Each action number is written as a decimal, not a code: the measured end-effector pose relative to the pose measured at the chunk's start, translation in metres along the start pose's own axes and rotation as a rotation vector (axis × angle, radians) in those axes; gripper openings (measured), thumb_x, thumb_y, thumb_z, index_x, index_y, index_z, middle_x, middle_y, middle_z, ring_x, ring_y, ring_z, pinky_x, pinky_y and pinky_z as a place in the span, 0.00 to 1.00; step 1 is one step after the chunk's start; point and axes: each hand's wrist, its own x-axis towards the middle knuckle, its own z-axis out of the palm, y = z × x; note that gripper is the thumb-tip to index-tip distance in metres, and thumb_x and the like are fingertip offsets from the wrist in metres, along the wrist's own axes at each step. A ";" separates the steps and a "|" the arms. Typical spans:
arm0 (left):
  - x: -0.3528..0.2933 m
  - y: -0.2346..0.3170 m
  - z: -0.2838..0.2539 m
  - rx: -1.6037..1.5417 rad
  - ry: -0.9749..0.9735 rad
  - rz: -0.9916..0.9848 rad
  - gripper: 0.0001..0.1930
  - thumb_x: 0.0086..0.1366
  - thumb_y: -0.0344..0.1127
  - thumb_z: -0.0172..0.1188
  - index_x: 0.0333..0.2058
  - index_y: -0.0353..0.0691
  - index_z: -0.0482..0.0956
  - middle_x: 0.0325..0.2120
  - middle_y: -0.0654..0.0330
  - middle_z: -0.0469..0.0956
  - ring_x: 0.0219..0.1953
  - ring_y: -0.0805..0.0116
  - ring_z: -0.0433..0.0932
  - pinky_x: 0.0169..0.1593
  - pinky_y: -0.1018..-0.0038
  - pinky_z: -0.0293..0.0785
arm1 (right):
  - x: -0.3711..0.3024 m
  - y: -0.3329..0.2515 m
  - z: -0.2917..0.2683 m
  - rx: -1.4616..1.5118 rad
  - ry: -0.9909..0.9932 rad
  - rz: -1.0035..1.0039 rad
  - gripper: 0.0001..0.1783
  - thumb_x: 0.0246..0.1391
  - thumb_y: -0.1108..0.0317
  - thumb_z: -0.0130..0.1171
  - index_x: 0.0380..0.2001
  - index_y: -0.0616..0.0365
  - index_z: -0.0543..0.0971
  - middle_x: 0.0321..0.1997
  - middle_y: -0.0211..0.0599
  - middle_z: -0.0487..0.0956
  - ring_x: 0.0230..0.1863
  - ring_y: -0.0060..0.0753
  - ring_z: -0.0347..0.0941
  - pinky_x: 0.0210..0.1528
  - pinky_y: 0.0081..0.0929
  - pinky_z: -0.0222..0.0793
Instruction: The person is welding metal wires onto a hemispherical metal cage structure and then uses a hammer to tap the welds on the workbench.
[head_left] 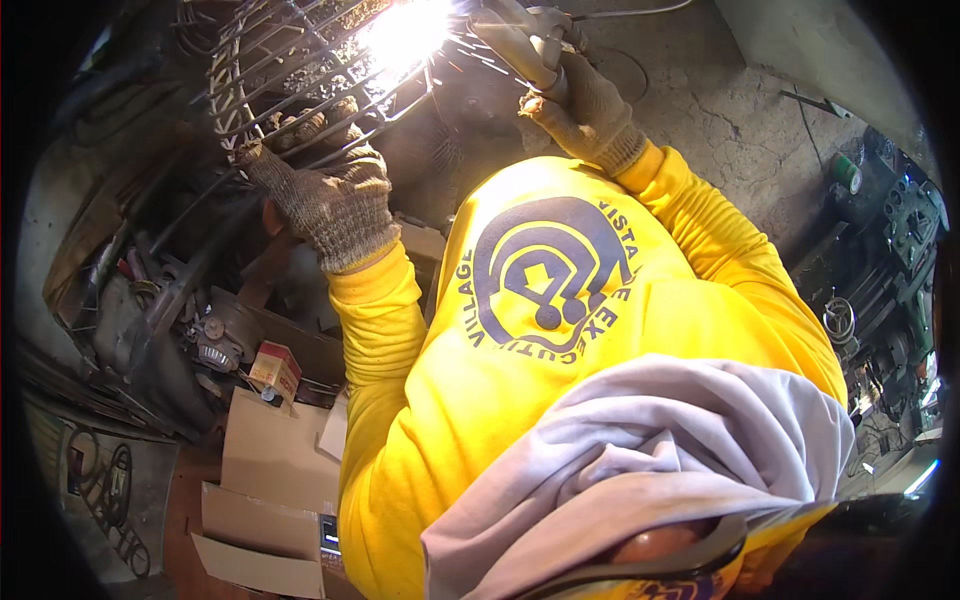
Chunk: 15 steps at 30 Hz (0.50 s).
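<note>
- Two gloved grips: the left grip (335, 200) clasps one grille (300, 85) by its near edge; the right grip (592, 112) is closed round one torch (515, 48).
- Grille: upper left, one glare (408, 35) at its right side.
- One green can (847, 174), far right.

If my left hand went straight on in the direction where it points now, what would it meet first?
Most likely the bars of the metal frame: the left hand appears to be gripping its near edge, though depth is unclear from this one view.
</note>
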 end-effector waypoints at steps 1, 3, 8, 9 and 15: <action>0.001 0.000 -0.007 0.092 -0.036 0.043 0.17 0.63 0.52 0.59 0.32 0.43 0.78 0.24 0.64 0.78 0.23 0.76 0.73 0.28 0.78 0.74 | 0.001 -0.002 0.001 -0.009 0.013 -0.033 0.27 0.55 0.67 0.61 0.56 0.63 0.67 0.37 0.39 0.80 0.37 0.26 0.79 0.42 0.24 0.75; 0.013 0.009 -0.036 0.021 -0.140 -0.001 0.12 0.62 0.48 0.62 0.34 0.46 0.79 0.26 0.70 0.77 0.24 0.81 0.72 0.25 0.85 0.71 | 0.006 -0.010 -0.001 0.028 -0.009 -0.115 0.27 0.55 0.69 0.60 0.57 0.63 0.67 0.38 0.38 0.80 0.37 0.25 0.78 0.42 0.23 0.75; -0.003 0.000 -0.005 -0.221 -0.046 -0.069 0.14 0.61 0.47 0.64 0.37 0.44 0.78 0.31 0.71 0.78 0.28 0.81 0.74 0.31 0.85 0.74 | 0.005 -0.012 -0.004 -0.073 -0.069 -0.180 0.28 0.53 0.78 0.59 0.58 0.65 0.66 0.40 0.34 0.77 0.36 0.21 0.73 0.41 0.22 0.73; -0.003 0.003 -0.006 -0.156 -0.254 -0.261 0.15 0.60 0.48 0.65 0.37 0.44 0.78 0.31 0.70 0.78 0.29 0.81 0.75 0.32 0.85 0.74 | 0.007 -0.015 -0.005 -0.106 -0.050 -0.212 0.29 0.53 0.77 0.59 0.58 0.65 0.65 0.42 0.35 0.76 0.35 0.21 0.73 0.42 0.22 0.72; -0.001 -0.002 -0.025 0.000 -0.001 0.050 0.16 0.61 0.49 0.63 0.39 0.43 0.78 0.34 0.68 0.79 0.31 0.79 0.75 0.35 0.81 0.75 | 0.007 -0.021 -0.011 -0.069 -0.138 -0.161 0.25 0.56 0.74 0.57 0.58 0.64 0.66 0.49 0.36 0.75 0.40 0.20 0.71 0.44 0.20 0.70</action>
